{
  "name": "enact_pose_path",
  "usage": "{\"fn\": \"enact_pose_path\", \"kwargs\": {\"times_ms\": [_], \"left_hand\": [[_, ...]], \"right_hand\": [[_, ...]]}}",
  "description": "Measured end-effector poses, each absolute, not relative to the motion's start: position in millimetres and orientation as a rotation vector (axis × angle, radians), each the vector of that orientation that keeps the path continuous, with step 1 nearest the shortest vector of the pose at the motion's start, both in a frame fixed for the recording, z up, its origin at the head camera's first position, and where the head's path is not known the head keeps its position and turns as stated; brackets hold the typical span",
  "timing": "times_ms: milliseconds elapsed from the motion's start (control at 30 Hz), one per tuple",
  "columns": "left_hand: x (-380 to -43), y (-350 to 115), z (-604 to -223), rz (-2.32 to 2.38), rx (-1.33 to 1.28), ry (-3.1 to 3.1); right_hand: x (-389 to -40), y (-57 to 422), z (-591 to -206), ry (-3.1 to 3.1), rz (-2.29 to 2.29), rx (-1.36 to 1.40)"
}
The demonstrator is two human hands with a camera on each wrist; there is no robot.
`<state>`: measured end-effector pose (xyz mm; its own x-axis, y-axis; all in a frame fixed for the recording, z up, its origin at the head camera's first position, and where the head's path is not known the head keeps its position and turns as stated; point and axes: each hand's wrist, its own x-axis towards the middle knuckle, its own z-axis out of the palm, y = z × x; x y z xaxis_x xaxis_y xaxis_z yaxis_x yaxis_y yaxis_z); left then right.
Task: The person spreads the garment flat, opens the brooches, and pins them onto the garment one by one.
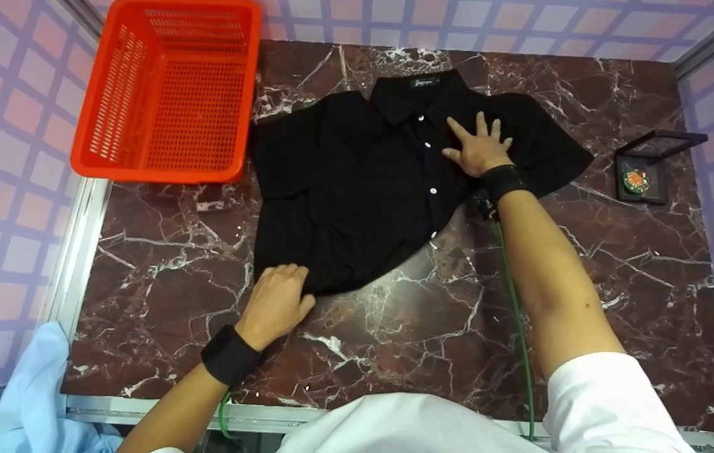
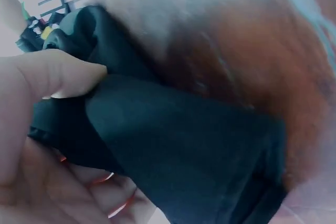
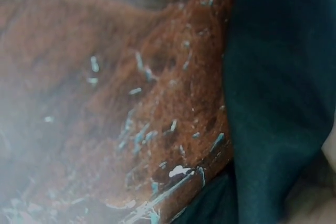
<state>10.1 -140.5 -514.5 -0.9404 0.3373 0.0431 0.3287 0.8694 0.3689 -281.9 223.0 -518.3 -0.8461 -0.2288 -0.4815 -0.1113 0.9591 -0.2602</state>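
A black short-sleeved shirt (image 1: 369, 189) with white buttons lies on the marbled tabletop, its collar toward the back wall. My left hand (image 1: 276, 302) grips the lower left corner of its hem. In the left wrist view, the thumb (image 2: 68, 72) presses the dark cloth (image 2: 173, 135) against the fingers beneath, and a folded edge hangs out from them. My right hand (image 1: 481, 148) rests with fingers spread on the shirt's chest, right of the button line. The right wrist view shows dark cloth (image 3: 283, 77) and only a sliver of that hand at the right edge.
At the back left stands an orange-red plastic basket (image 1: 246, 126), its side against the shirt's left sleeve. On the right sits a small open black case (image 1: 652, 189) with a round green-and-orange piece. Light blue cloth (image 1: 29, 390) hangs at the front left corner. A green cable (image 1: 517, 314) trails from my right wrist.
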Motion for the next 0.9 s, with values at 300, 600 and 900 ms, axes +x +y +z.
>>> {"fn": "enact_pose_path", "kwargs": {"times_ms": [300,600,900], "left_hand": [[11.7,-138.9,-509.7,0.642,0.526,2.966],[15.4,-143.0,-510.5,0.647,0.567,2.965],[25.8,-156.7,-514.6,0.659,0.523,2.979]], "right_hand": [[-273.3,195.0,-509.5,2.636,-0.257,-0.131],[-252.9,124.6,-512.2,2.859,-0.240,-0.566],[-236.2,91.9,-513.7,2.844,-0.222,-0.744]]}}
